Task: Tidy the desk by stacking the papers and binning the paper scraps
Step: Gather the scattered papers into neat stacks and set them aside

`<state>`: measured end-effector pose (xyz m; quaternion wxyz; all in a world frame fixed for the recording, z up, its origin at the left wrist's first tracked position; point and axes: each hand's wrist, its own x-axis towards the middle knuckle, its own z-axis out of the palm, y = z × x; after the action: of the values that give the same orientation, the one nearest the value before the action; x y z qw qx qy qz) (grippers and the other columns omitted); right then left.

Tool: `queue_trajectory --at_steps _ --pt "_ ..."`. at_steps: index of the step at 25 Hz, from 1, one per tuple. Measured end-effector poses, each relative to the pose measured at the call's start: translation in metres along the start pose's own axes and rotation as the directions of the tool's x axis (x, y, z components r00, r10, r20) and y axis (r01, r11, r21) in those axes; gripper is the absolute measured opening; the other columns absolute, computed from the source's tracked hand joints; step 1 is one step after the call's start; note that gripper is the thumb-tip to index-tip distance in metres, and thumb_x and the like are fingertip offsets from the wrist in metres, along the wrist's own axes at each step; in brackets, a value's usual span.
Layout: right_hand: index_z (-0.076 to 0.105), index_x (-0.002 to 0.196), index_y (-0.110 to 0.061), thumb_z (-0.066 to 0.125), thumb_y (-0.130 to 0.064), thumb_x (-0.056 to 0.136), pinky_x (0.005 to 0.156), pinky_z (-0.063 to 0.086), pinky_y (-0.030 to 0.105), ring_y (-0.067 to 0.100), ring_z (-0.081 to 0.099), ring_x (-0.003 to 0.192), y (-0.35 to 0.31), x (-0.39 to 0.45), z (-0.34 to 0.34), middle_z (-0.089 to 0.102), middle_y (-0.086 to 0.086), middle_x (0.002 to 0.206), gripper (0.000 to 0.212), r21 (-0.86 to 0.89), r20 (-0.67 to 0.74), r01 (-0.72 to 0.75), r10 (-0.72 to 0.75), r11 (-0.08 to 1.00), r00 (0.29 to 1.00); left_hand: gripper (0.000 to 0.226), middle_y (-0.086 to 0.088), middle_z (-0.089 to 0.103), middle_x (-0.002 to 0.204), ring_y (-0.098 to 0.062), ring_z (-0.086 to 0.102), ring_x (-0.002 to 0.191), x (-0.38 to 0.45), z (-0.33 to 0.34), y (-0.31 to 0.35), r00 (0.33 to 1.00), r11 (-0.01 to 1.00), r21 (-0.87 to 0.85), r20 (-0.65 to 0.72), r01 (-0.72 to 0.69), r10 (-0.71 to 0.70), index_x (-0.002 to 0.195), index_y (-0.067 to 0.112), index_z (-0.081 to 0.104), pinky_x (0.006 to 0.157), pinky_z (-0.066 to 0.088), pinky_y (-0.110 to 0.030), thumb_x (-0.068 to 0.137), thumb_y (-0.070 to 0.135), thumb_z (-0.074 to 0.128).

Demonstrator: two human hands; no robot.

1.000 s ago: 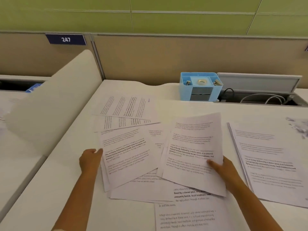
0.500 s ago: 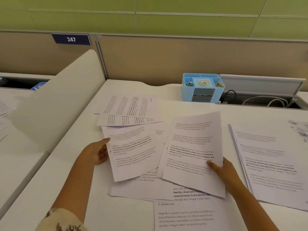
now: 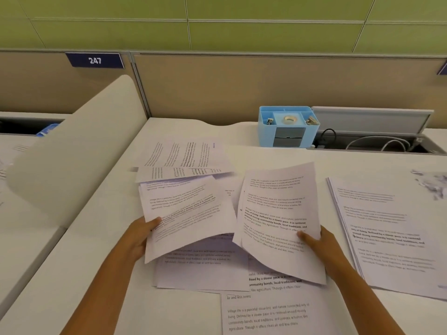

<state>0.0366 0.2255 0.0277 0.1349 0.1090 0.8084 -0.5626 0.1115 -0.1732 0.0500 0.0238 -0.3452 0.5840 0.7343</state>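
Papers half gathered on the bench.
Left hand and right hand each grip a sheet; more lie loose, scraps unbinned at the right edge.

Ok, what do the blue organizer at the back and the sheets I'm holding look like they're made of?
The blue organizer looks like moulded plastic: even pale-blue colour, smooth walls, rounded corners, a slight sheen. The sheets in the left hand and right hand look like plain matte office paper: thin, white, printed with black text, and the left sheet bows where it is lifted.
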Motion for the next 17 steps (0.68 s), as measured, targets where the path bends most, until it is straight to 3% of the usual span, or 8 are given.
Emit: queue_trajectory --at_steps 2,7,10,12,14,17 --pt "0.052 0.117 -0.013 0.061 -0.021 0.088 0.060 0.052 0.030 0.021 0.066 0.079 -0.002 0.001 0.000 0.065 0.007 0.100 0.031 -0.010 -0.001 -0.004 0.004 1.000 1.000 0.032 -0.013 0.065 0.105 -0.028 0.061 0.089 -0.007 -0.010 0.002 0.997 1.000 0.023 0.073 -0.006 0.004 0.123 0.004 0.054 0.061 0.056 -0.031 0.092 0.010 0.050" --pt "0.052 0.119 -0.014 0.059 -0.021 0.089 0.062 0.054 0.033 0.025 0.067 0.081 -0.004 0.000 0.000 0.066 0.009 0.105 0.031 -0.006 0.018 -0.009 0.009 1.000 1.000 0.042 -0.017 0.064 0.116 -0.031 0.065 0.098 -0.022 -0.011 0.006 0.950 0.996 -0.084 0.313 0.002 0.024 0.120 0.009 0.059 0.075 0.057 -0.037 0.080 0.021 0.062" --pt "0.052 0.118 -0.013 0.058 -0.019 0.089 0.064 0.055 0.036 0.027 0.067 0.081 -0.006 -0.001 -0.001 0.066 0.011 0.104 0.030 0.006 0.031 -0.033 0.032 0.999 0.999 0.071 -0.013 0.064 0.118 -0.028 0.062 0.106 -0.026 0.006 0.004 0.901 0.989 -0.141 0.423 -0.037 0.094 0.115 0.012 0.065 0.078 0.055 -0.032 0.052 0.035 0.088" --pt "0.051 0.117 -0.013 0.056 -0.013 0.090 0.063 0.054 0.036 0.027 0.065 0.081 -0.011 -0.004 0.000 0.065 0.012 0.105 0.027 0.051 0.031 -0.053 0.051 0.997 0.998 0.074 -0.011 0.065 0.116 -0.024 0.063 0.104 -0.027 0.022 0.001 0.883 0.986 -0.161 0.453 -0.049 0.118 0.111 0.012 0.067 0.075 0.055 -0.027 0.044 0.036 0.091" --pt "0.049 0.113 -0.015 0.051 -0.005 0.090 0.060 0.050 0.033 0.025 0.063 0.081 -0.020 -0.009 0.001 0.062 0.011 0.106 0.026 0.092 0.019 -0.037 0.036 0.995 0.999 0.059 -0.011 0.067 0.112 -0.022 0.066 0.097 -0.026 0.040 -0.004 0.902 0.982 -0.183 0.418 -0.036 0.110 0.113 0.008 0.063 0.071 0.055 -0.026 0.062 0.030 0.083" --pt "0.052 0.113 -0.017 0.048 -0.002 0.088 0.061 0.049 0.032 0.026 0.064 0.084 -0.032 -0.020 0.004 0.065 0.007 0.105 0.029 0.142 0.088 -0.031 0.019 0.989 0.996 0.026 -0.008 0.070 0.102 -0.019 0.069 0.084 -0.023 0.061 -0.013 0.952 0.984 -0.173 0.292 -0.038 0.089 0.115 0.006 0.060 0.066 0.056 -0.027 0.090 0.009 0.052"
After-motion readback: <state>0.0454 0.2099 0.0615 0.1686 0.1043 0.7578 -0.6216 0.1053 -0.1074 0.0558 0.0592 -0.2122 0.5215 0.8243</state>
